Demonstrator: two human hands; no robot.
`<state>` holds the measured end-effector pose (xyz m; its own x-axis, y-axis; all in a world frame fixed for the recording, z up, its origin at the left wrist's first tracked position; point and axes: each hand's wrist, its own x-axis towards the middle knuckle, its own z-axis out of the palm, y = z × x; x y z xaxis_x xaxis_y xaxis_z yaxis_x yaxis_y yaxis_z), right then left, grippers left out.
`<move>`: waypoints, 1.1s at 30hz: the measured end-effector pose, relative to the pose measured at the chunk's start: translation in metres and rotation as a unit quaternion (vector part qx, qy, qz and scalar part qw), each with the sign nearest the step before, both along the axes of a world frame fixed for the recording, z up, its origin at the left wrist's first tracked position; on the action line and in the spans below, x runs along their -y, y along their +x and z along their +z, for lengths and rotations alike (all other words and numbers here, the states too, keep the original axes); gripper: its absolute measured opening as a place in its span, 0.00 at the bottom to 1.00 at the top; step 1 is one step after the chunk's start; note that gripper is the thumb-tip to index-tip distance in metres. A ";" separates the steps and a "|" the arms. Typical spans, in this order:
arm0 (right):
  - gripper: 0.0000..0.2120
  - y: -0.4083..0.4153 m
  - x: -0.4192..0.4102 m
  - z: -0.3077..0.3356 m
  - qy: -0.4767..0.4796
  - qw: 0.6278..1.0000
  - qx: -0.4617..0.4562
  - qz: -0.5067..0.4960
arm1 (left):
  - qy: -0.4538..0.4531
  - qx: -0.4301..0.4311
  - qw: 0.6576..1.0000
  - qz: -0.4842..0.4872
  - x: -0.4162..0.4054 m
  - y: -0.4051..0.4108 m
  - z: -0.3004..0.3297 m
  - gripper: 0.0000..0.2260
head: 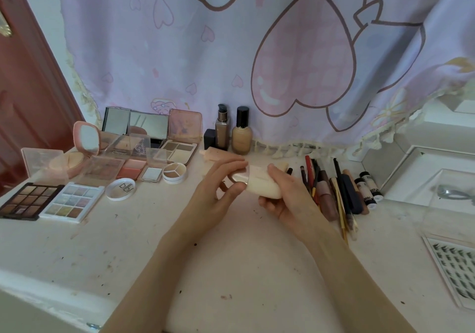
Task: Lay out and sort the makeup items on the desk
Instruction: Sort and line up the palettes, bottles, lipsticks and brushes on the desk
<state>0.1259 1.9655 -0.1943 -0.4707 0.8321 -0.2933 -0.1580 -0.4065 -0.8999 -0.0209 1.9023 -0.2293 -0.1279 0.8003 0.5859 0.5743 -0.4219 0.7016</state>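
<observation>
Holding a cream tube (262,184), both hands (282,199) above the desk (231,268).

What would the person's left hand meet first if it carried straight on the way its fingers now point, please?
Probably the cream tube itself: the left hand already pinches its cap end, fingers pointing up and right. Past it lies the right hand.

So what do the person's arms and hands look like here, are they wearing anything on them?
Nothing visible is worn. Both forearms are bare right down to the bottom edge of the picture, with no sleeves showing. The left hand and right hand carry no gloves, rings, watch or bracelet that I can see. The fingers look slim, with short nails; any polish is too blurred to tell.
</observation>
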 end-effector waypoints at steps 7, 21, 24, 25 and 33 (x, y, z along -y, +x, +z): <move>0.17 0.006 0.005 -0.001 -0.007 0.997 0.002 0.073 | 0.023 -0.010 1.000 0.013 0.001 0.001 0.005 0.10; 0.10 0.004 0.015 -0.002 0.185 0.983 0.020 0.009 | -0.003 0.121 0.986 0.114 0.005 0.002 0.015 0.12; 0.13 0.008 0.007 -0.002 0.084 0.996 -0.018 -0.002 | 0.034 0.003 0.999 0.037 0.004 0.000 0.008 0.17; 0.14 0.009 0.006 -0.002 0.071 0.997 -0.010 0.005 | 0.030 -0.021 0.999 0.027 0.004 0.001 0.007 0.15; 0.11 0.005 0.012 -0.004 0.100 0.994 0.044 0.023 | 0.017 0.103 0.990 0.096 0.005 0.002 0.014 0.11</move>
